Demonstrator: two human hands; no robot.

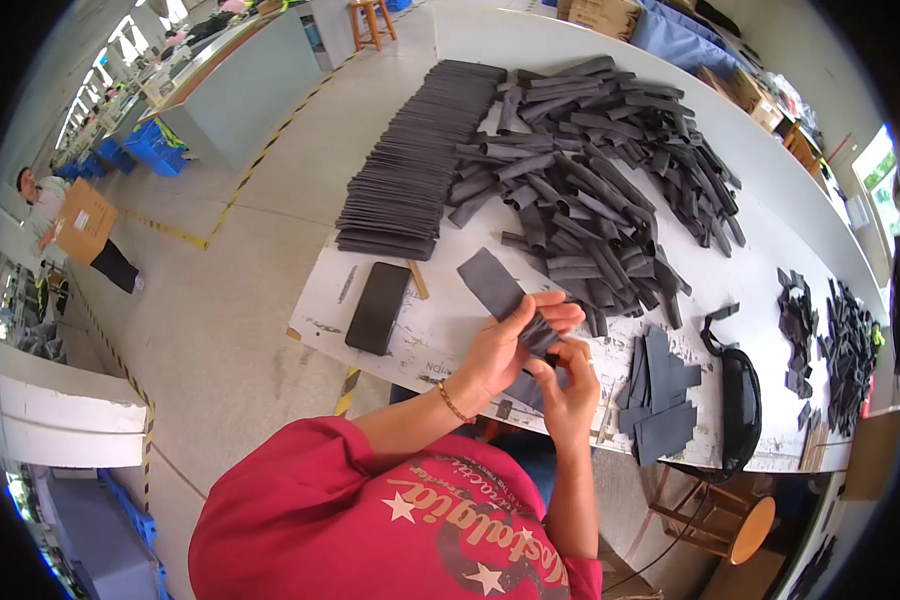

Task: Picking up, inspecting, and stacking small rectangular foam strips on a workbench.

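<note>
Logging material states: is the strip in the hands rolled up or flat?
Flat where the dark strip juts past the left hand; for the rest, cannot tell.

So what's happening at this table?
A person in a red shirt has a dark grey fabric strip in both hands, left hand and right hand, above the near edge of a white table. Beyond them lies a loose heap of similar strips, with a neat overlapping row of flat strips to its left.
</note>
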